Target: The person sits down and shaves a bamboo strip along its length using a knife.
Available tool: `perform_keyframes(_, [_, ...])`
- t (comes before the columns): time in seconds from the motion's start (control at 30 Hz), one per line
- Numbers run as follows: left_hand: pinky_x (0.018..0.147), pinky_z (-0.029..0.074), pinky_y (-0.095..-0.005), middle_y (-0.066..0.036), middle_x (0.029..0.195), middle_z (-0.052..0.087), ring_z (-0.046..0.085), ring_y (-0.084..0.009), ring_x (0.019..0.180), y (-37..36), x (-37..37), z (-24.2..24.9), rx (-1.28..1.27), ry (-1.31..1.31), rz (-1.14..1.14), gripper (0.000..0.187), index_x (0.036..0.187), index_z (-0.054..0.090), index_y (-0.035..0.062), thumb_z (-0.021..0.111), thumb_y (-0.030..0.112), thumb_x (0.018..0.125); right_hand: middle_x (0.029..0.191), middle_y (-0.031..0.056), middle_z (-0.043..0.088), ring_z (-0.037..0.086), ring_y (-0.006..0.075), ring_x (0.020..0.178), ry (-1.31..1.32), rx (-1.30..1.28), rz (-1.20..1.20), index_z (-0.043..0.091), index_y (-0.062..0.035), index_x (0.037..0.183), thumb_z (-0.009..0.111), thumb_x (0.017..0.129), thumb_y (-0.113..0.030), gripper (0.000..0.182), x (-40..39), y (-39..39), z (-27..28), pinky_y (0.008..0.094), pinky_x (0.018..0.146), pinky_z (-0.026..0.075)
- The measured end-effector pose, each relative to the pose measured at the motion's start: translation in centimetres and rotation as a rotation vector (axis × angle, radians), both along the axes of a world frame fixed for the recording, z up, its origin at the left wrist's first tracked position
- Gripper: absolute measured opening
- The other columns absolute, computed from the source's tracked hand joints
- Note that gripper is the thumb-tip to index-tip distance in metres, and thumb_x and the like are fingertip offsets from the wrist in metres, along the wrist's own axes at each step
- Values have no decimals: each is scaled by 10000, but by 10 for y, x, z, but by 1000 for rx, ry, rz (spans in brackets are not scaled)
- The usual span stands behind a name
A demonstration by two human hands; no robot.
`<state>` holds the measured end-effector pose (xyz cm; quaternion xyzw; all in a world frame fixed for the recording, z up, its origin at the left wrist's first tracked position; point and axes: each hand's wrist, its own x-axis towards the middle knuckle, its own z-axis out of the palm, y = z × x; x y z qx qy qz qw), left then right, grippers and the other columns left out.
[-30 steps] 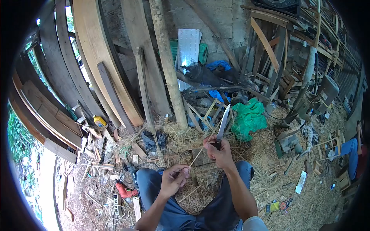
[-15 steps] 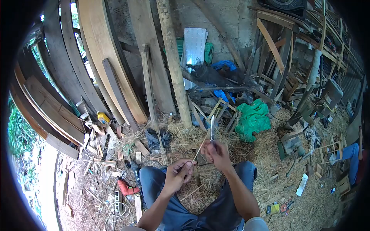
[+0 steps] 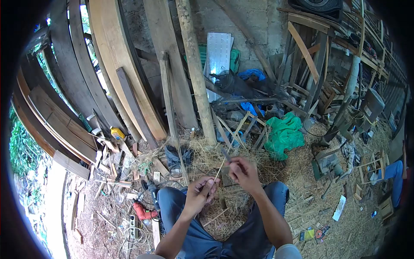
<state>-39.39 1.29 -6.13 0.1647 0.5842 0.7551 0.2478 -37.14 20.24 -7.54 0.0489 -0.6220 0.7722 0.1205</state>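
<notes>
Head view: left hand (image 3: 199, 191) pinches the near end of a thin bamboo strip (image 3: 217, 171) above the knees; right hand (image 3: 243, 172) is closed on a knife (image 3: 225, 154), blade touching the strip's far end; a red drill (image 3: 142, 212) lies on the straw-covered ground (image 3: 302, 172) at the left knee.

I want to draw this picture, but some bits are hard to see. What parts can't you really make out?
- Knife, head view: mostly hidden by the right hand; only a blurred bit of blade shows.
- Thin stick, head view: its near end vanishes inside the left hand.
- Person at the right edge: cut off by the dark lens border.
- Small packets on the floor: too small to read.
</notes>
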Motion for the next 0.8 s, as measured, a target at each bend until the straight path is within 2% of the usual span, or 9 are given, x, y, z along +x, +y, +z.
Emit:
perform_keyframes(0.07, [452, 343, -211, 0, 666, 508, 435, -47, 518, 2, -3, -9, -106, 209, 89, 172, 1025, 594, -9, 501, 122, 963, 683, -1, 498, 440, 45, 571, -31, 75, 55, 550, -2, 1053, 527, 947, -148, 182, 3, -3, 6, 213, 507, 349])
perform_keyframes(0.13, [466, 340, -204, 1, 682, 511, 422, -42, 529, 2, -5, -19, -190, 312, 128, 169, 1005, 594, -9, 509, 130, 961, 661, -5, 499, 436, 43, 565, -108, 242, 257, 584, 9, 1004, 557, 934, -164, 189, 5, -8, 11, 221, 500, 343])
perform_keyframes(0.17, [480, 338, -197, 1, 698, 514, 409, -38, 540, 2, -5, -22, -273, 416, 166, 168, 986, 594, -9, 517, 139, 959, 661, -5, 499, 436, 43, 565, -109, 241, 255, 584, 9, 1004, 557, 934, -164, 189, 4, -8, 11, 221, 500, 343])
perform_keyframes(0.37, [530, 373, -198, 13, 682, 519, 437, -39, 588, -2, 1, -29, -302, 412, 172, 155, 979, 595, -3, 527, 134, 954, 600, -24, 498, 421, 40, 537, -182, 223, 238, 661, -6, 848, 585, 924, -251, 267, -5, 10, -9, 220, 491, 330])
perform_keyframes(0.5, [527, 367, -197, 16, 681, 512, 434, -42, 584, -3, -1, -32, -349, 470, 188, 153, 973, 593, -2, 528, 136, 955, 585, -28, 497, 411, 34, 527, -145, 253, 226, 657, -9, 821, 594, 918, -284, 298, 0, -1, -12, 217, 486, 324])
perform_keyframes(0.6, [491, 372, -221, 8, 635, 538, 478, -44, 550, -6, 1, -32, -348, 438, 204, 116, 961, 607, 8, 542, 101, 937, 601, -29, 515, 421, 33, 537, -299, 130, 262, 648, -9, 818, 598, 914, -301, 311, -7, 13, -16, 213, 492, 338])
perform_keyframes(0.7, [487, 374, -222, 3, 631, 539, 474, -49, 544, -3, 1, -33, -276, 270, 178, 114, 948, 606, 6, 534, 94, 940, 609, -31, 523, 424, 34, 532, -325, 227, 259, 646, -22, 852, 601, 912, -297, 285, -16, 24, -31, 206, 496, 340])
perform_keyframes(0.77, [553, 471, -216, 9, 669, 500, 457, -47, 561, -12, 1, -36, -296, 323, 113, 171, 928, 587, -10, 513, 141, 959, 599, -44, 493, 397, 35, 504, -88, 8, -96, 619, -52, 812, 589, 918, -314, 284, -27, 44, -63, 197, 457, 303])
perform_keyframes(0.8, [553, 471, -216, 9, 669, 500, 457, -47, 561, -19, 3, -41, -289, 317, 113, 171, 928, 587, -10, 513, 141, 959, 603, -47, 483, 386, 36, 491, -201, -19, -169, 599, -68, 795, 580, 921, -327, 289, -21, 71, -45, 197, 438, 283])
